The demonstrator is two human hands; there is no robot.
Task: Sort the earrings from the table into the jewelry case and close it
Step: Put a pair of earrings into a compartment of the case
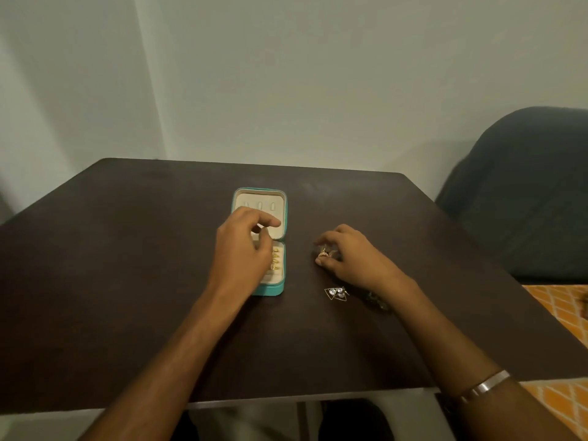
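Note:
A small teal jewelry case (280, 289) lies open on the dark table (127, 281), its cream lid flat at the far side. Several gold earrings (275, 258) sit in its near half. My left hand (243, 249) hovers over the case with fingers curled and the index finger pointing right; whether it holds anything I cannot tell. My right hand (350, 254) rests right of the case, fingertips pinching a gold earring (324, 252) on the table. A triangular crystal earring pair (336, 293) lies nearer me, and a dark earring (377, 300) shows beside my right wrist.
A dark blue chair back (525, 186) stands at the right of the table. An orange patterned cloth (560, 313) lies beyond the table's right edge. A pale wall rises behind the table's far edge.

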